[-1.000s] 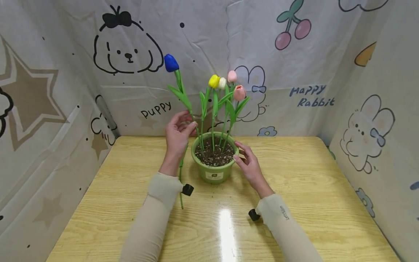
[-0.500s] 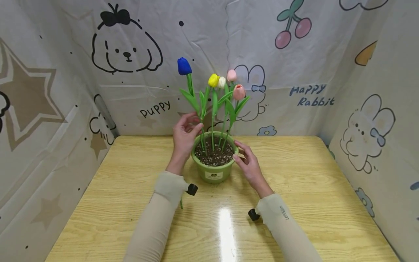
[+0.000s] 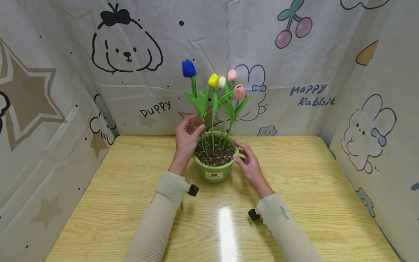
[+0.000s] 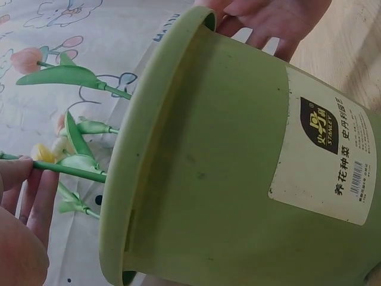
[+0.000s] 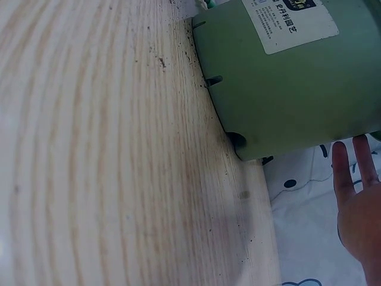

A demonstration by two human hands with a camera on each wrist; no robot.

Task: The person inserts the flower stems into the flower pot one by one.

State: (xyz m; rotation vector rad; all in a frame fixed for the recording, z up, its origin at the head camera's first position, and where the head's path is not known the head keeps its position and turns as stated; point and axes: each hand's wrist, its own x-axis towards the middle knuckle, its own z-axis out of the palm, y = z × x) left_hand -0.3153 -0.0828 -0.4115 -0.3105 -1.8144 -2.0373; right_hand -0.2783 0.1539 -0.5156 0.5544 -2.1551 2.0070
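In the head view, my left hand (image 3: 186, 142) pinches the green stem of a blue artificial tulip (image 3: 188, 68) between thumb and fingers. The stem slants down into the dark soil (image 3: 216, 157) of a green flowerpot (image 3: 226, 174); the left wrist view shows this stem (image 4: 77, 173) passing behind the near rim. My right hand (image 3: 251, 165) touches the pot's right side at the rim, thumb and fingers spread. Fairly straight fingers (image 5: 342, 170) rest against the pot in the right wrist view. Yellow (image 3: 214, 80), white (image 3: 222, 82) and pink tulips (image 3: 239, 92) stand upright in the soil.
The pot stands on a wooden table (image 3: 288, 174) near its back edge. On the tabletop, a loose green stem (image 3: 182, 205) lies mostly hidden under my left forearm. A printed curtain (image 3: 137, 87) hangs behind and on both sides. Some soil crumbs (image 5: 161, 61) are scattered beside the pot.
My left hand has moved right with the blue tulip, and its stem has swung closer to upright among the other stems. My forearm now covers most of the loose stem. The right hand stays put.
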